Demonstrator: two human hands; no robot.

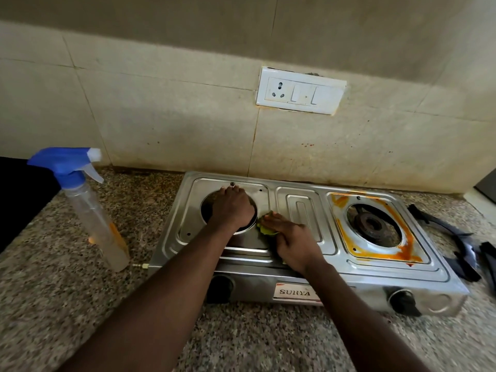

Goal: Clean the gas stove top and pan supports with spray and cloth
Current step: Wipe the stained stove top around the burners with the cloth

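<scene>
Two-burner steel gas stove [303,210] sits on speckled granite surface [80,304], against tiled wall [161,116]. Left hand [232,206] lies flat, palm down, over left burner opening, fingers spread toward stove's back edge, grip wide and holding nothing. Right hand [291,241] presses a green-yellow cloth [265,228] onto the stove top just right of that opening, grip closed over the cloth, which is mostly hidden under the fingers. Right burner [371,224] exposed, ringed by orange-brown stains [381,253]. Black pan supports [456,245] lie off the stove on the surface at right. Spray bottle [88,208], clear with blue trigger head, stands left of stove, well apart from both hands. Two black knobs on front panel. White switch socket [300,91] on wall above.
</scene>
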